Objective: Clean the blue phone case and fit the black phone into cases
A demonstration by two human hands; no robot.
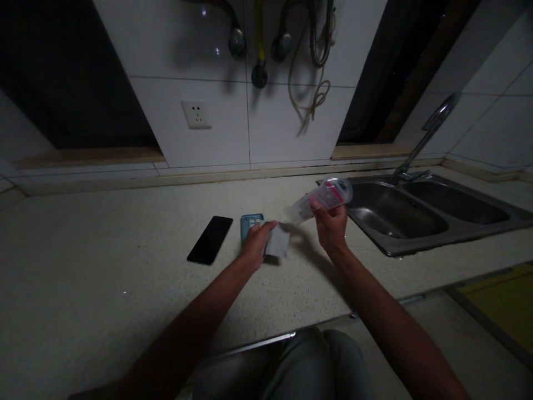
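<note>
My left hand (255,244) is closed on a small light grey cloth-like piece (277,243), blurred by motion, so I cannot tell if it is fabric or paper. Raised near the sink's left edge, my right hand (331,222) grips a clear plastic bottle (322,199) with pink markings. The bottle is tilted, its narrower end pointing down and left toward the grey piece. Partly behind my left hand lies a blue phone case (246,224) with camera cutouts. To its left a phone (210,240) rests flat, dark screen up.
The speckled pale countertop (162,300) runs along a tiled wall. A double steel sink (395,214) is set in at the right, with a curved tap (431,130) behind it. Pipes and a yellow hose (259,33) hang above, near a wall socket (195,115).
</note>
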